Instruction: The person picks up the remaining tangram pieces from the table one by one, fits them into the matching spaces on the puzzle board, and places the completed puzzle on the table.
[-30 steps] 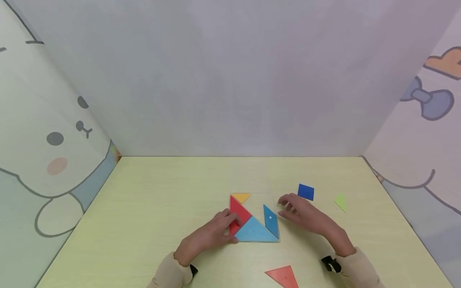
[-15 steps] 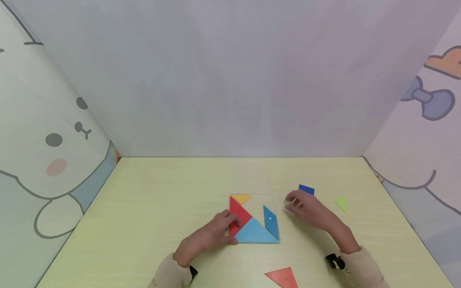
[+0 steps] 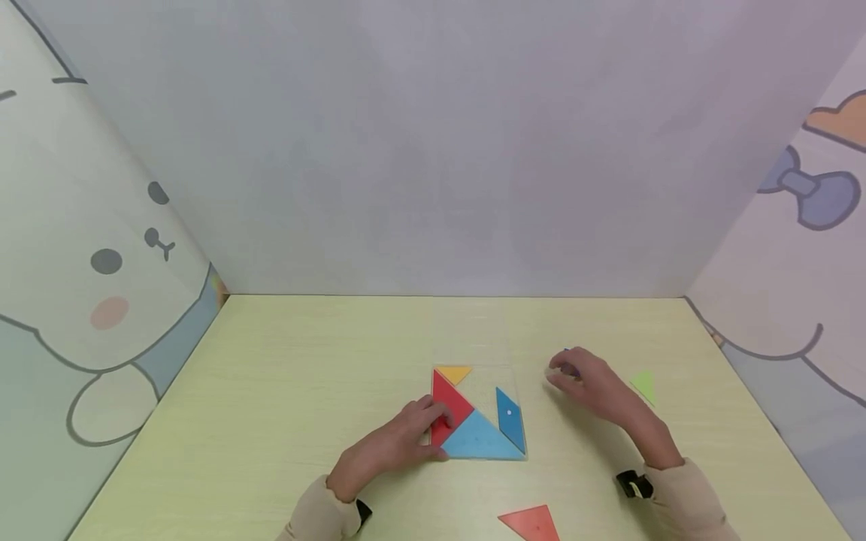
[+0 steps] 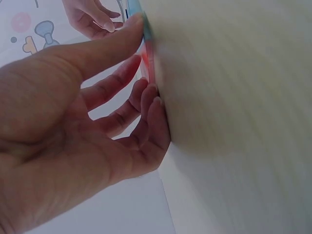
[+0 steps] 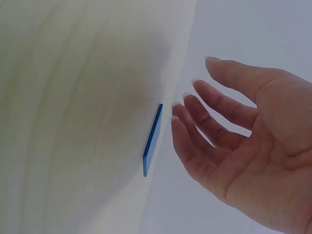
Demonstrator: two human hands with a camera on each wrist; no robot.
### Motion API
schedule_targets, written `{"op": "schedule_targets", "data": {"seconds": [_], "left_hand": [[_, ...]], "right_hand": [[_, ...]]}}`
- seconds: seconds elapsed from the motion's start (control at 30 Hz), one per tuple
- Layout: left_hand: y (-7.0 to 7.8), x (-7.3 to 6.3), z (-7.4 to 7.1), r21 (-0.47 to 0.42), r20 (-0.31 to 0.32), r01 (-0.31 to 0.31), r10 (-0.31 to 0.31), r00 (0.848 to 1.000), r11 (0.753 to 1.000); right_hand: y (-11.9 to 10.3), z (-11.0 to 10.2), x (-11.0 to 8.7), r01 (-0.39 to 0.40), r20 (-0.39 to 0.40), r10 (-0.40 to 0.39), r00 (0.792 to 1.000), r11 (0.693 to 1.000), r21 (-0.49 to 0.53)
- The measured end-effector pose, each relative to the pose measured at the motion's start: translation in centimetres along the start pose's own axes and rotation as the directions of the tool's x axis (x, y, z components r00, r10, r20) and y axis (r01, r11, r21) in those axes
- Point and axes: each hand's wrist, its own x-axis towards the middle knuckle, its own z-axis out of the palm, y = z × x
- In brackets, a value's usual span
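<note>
Bright, diffuse light, soft shadows on tabletop (image 3: 304, 361); L/R wrist pics dimmer, hazy, w/ slight blur.

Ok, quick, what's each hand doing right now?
Left hand: closed, fingers curled, holding the clear tray at its left edge.
Right hand: open, holding nothing, over the blue square.

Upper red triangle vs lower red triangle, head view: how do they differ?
Color: the upper triangle is deeper red; the lower triangle is paler.
Placement: the upper triangle lies against the light-blue triangle; the lower triangle lies apart from the other pieces.
Visibility: the left hand partly covers the upper triangle; the picture's bottom edge cuts off the lower triangle.
Shared: both are red and lie flat.
</note>
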Motion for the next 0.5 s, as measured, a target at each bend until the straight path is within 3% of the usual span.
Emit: {"op": "schedule_targets", "data": {"seconds": [0.27,0.5], "left_hand": [[0.1,0.0,0.0,0.021,0.002,-0.008,0.008,1.0,1.0],[0.3,0.0,0.1,0.07,0.013,0.011,-0.012,1.0,0.997]], "right_hand": [[0.5,-0.6,0.0,-0.062,-0.078,0.059,0.995,0.997,-0.043],[1.2,-1.0,-0.3,-0.159,-0.074,0.156,0.985,0.986,-0.045]]}}
